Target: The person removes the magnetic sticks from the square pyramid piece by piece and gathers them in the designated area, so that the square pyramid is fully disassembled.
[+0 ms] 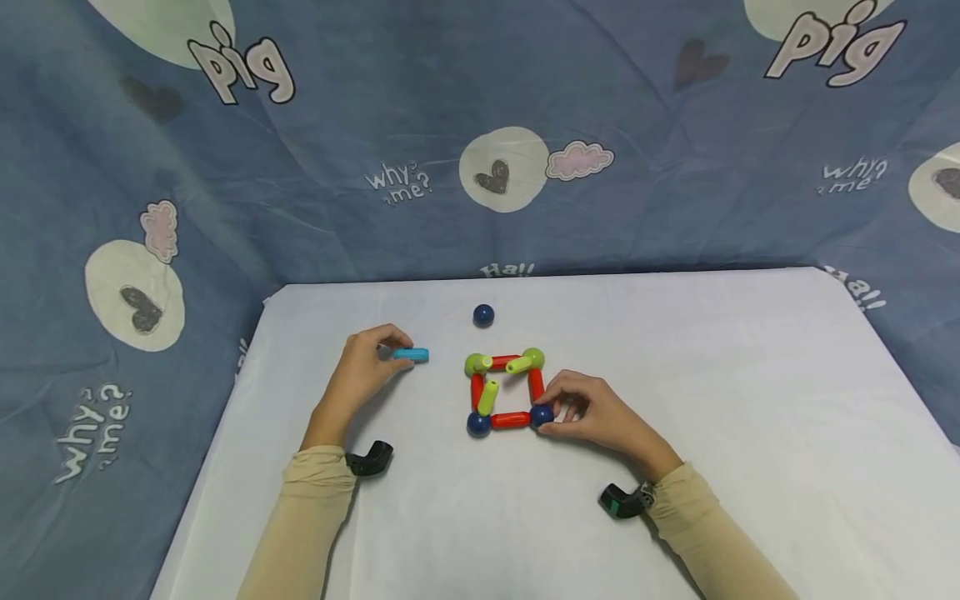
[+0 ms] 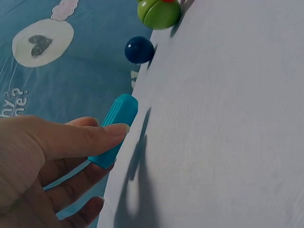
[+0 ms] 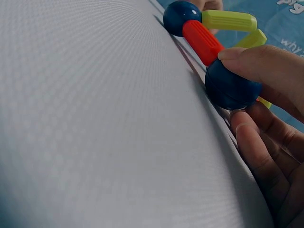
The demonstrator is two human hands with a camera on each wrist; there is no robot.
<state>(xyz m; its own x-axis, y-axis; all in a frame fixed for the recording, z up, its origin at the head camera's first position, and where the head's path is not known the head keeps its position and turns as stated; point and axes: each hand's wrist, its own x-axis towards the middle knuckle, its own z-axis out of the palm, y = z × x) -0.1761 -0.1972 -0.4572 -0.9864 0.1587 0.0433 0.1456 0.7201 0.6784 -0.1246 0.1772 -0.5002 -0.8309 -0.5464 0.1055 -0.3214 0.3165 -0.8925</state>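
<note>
Between thumb and fingers, my left hand [image 1: 369,360] pinches a light blue magnetic rod [image 2: 116,128], held left of the ball-and-rod frame. That frame is a square of red rods [image 1: 510,420] with a ball at each corner. Two balls at the back are green [image 1: 533,358]; the front-left one is dark blue [image 1: 478,425]. Yellow-green rods [image 1: 487,398] rise from three corners. My right hand [image 1: 592,410] grips the dark blue ball [image 3: 232,85] at the front-right corner, from which no upright rod is seen.
A loose dark blue ball [image 1: 483,315] lies behind the frame, near the back of the white table [image 1: 720,358]. A patterned blue cloth [image 1: 420,233] hangs behind the table. Black camera mounts [image 1: 370,459] sit on both wrists.
</note>
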